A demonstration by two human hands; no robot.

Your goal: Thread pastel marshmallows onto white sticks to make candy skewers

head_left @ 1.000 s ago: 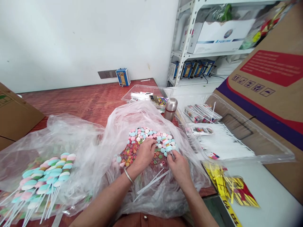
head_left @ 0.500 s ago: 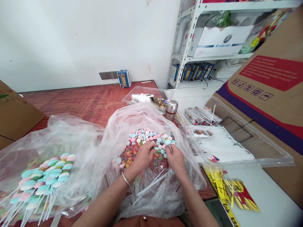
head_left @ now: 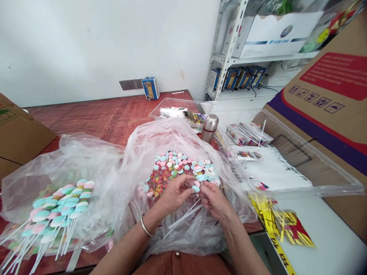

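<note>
Both hands meet over an open clear plastic bag filled with pastel disc candies and small coloured ring candies. My left hand, with a bracelet on the wrist, pinches a blue and pink disc candy at its fingertips. My right hand is closed right beside it, fingers curled around a thin white stick that is mostly hidden. Loose white sticks lie on the bag just below the hands.
Finished candy skewers lie in a second plastic bag at left. A metal flask and clear tray stand behind. A large clear tray of white sticks sits right, yellow twist ties beneath it, cardboard boxes beside.
Both hands pulled back from the candy pile toward me and came together. The left hand now holds a disc candy against the right hand's fingers. The view shifted slightly.
</note>
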